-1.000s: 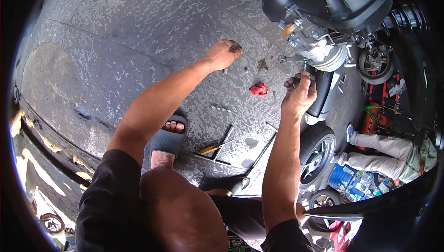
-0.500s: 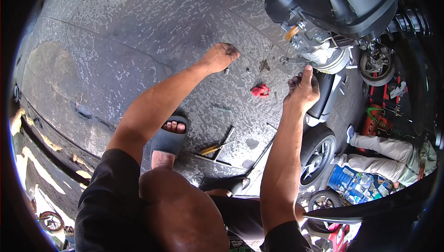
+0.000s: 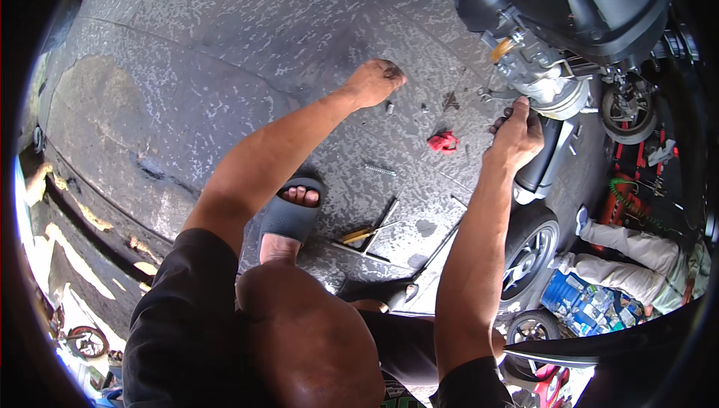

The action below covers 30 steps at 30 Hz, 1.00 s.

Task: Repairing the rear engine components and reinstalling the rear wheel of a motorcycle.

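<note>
My right hand [image 3: 518, 138] is closed with its thumb up, against a metal open-end wrench [image 3: 494, 95] at the engine [image 3: 543, 82] of a motor scooter. The wrench's forked end points left, away from the engine; its other end is hidden behind my thumb. My left hand [image 3: 377, 83] is closed in a loose fist above the floor, left of the engine; what its fingers hold, if anything, I cannot make out. Below that hand lies a small metal cylinder [image 3: 390, 108]. A crumpled red rag [image 3: 443, 142] sits on the floor between my hands.
A coil spring [image 3: 380, 170], a yellow-handled screwdriver [image 3: 358, 236] and thin metal rods lie near my sandalled foot [image 3: 292, 209]. The black muffler [image 3: 541, 157] and a wheel [image 3: 530, 254] stand right. Beyond are another person's pale-trousered legs [image 3: 622, 254] and a blue bin [image 3: 569, 299].
The whole view has shifted, so most things appear further right. Both hands keep nearly the same closed shape, and my right thumb stays at the wrench.
</note>
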Motion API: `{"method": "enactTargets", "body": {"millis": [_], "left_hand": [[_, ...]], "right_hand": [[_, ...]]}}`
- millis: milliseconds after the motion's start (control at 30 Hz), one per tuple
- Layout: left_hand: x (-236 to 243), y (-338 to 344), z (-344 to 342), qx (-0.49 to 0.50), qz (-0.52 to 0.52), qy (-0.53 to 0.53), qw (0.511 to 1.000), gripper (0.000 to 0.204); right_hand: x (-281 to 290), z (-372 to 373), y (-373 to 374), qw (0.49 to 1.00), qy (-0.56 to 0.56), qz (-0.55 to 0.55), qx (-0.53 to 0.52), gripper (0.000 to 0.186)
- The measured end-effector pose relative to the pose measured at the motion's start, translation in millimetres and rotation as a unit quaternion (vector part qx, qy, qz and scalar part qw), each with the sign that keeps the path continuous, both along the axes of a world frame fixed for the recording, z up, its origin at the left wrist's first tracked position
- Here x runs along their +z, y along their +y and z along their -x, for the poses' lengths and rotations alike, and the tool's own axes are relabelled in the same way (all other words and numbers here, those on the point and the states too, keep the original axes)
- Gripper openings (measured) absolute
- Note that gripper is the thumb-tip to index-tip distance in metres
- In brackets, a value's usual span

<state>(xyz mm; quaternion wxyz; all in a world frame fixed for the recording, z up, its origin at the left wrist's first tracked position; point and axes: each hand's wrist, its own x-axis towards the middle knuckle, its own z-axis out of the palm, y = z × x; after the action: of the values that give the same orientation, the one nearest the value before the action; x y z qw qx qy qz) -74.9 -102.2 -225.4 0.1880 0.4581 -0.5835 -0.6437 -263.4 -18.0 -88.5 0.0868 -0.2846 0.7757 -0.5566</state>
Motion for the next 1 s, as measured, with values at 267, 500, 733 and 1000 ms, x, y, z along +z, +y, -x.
{"method": "enactTargets", "body": {"millis": [267,500,733,1000], "left_hand": [[-26,21,2,-0.042,0.126,-0.046,0.99,0.023],[-17,143,12,-0.338,0.145,-0.138,0.92,0.032],[-42,250,-27,-0.444,0.229,-0.103,0.86,0.035],[9,206,-18,-0.391,0.172,-0.156,0.89,0.021]], "right_hand": [[14,-2,0,0.992,-0.107,-0.058,0.035,0.036],[18,1,5,0.935,0.317,-0.158,-0.02,0.033],[23,1,-1,0.988,-0.12,-0.09,0.044,0.044],[-190,52,287,0.775,0.09,-0.588,0.213,0.021]]}}
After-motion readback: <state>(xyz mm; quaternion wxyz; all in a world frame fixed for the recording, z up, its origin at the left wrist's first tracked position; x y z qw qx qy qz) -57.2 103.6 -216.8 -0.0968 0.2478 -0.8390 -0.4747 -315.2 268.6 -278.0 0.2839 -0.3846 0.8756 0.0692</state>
